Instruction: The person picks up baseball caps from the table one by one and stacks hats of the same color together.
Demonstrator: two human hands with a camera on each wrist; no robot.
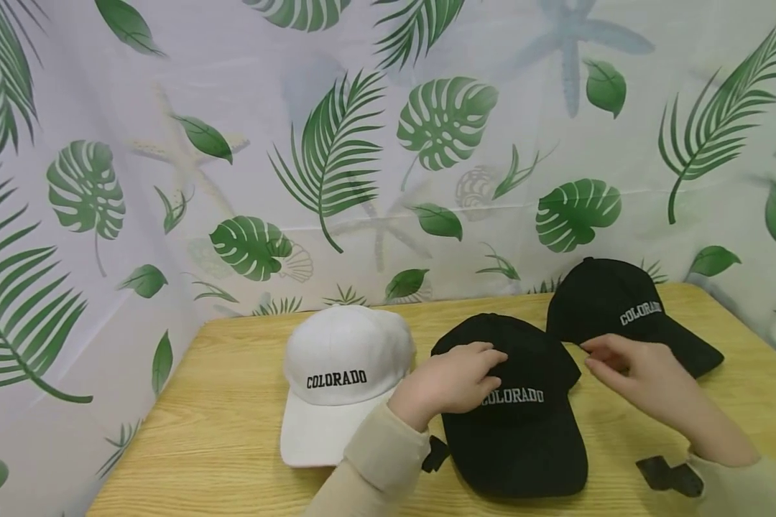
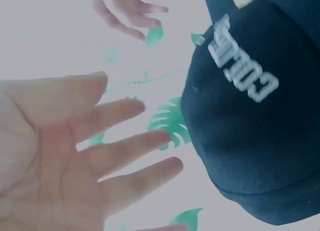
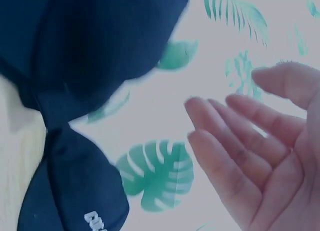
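Three caps lettered COLORADO sit on a wooden table (image 1: 220, 402): a white cap (image 1: 356, 341) on the left, a black cap (image 1: 517, 452) in the middle and another black cap (image 1: 601, 294) farther back on the right. My left hand (image 1: 449, 380) is over the left side of the middle cap's crown, overlapping its lettering in the head view. Its fingers are spread, with nothing in the palm, in the left wrist view. Between the two black caps is my right hand (image 1: 653, 380), its fingers loosely bent and holding nothing. In the right wrist view a gap separates those fingers (image 3: 225, 166) from the black caps.
A white cloth (image 1: 524, 43) printed with green leaves and starfish hangs behind the table and along its left side. The two black caps stand close together, the right one's brim pointing right. Dark straps (image 1: 669, 475) show near both wrists.
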